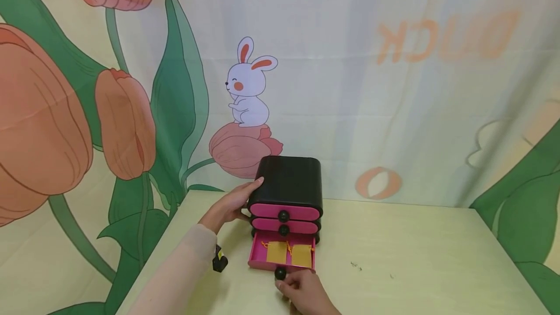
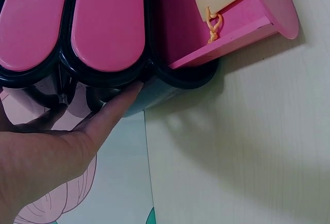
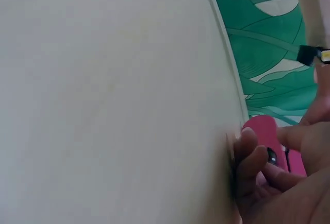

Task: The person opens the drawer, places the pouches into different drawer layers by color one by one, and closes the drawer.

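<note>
A small black drawer unit (image 1: 290, 181) with three pink-fronted drawers stands on the table. Its bottom drawer (image 1: 258, 255) is pulled out, while the two upper ones are closed. Two yellow drawstring pouches, one on the left (image 1: 276, 253) and one on the right (image 1: 302, 255), lie side by side inside it. My left hand (image 1: 234, 203) holds the unit's left side, its thumb on the upper edge. At the bottom drawer's round black knob (image 1: 280, 272), my right hand (image 1: 306, 291) has its fingers curled and pinches the knob. Part of that grip is hidden.
The pale table (image 1: 415, 252) extends to both sides of the unit. A printed cloth (image 1: 341, 86) with tulips and a rabbit hangs right behind the table's back edge. A small black device (image 1: 220, 259) sits at the left wrist.
</note>
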